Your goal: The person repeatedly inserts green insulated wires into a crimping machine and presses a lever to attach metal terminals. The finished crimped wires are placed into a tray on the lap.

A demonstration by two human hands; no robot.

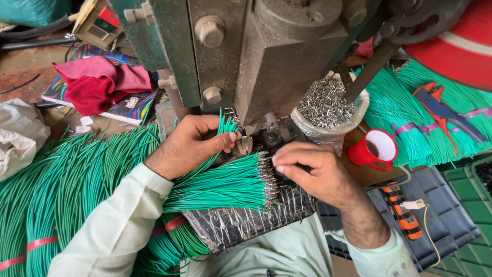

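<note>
We sit before a heavy green press, great bundles of green wire piled at our left. A fan of cut wires with metal tips lies on a foil-wrapped block under the press. Our left hand is closed, pinching a few green wires; our right hand curls, fingertips touching the tipped ends. A bag of metal terminals and a red cup stand nearby.

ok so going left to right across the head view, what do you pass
white bag → red cloth → left hand holding green wires → right hand → red cup → red and blue pliers
</note>
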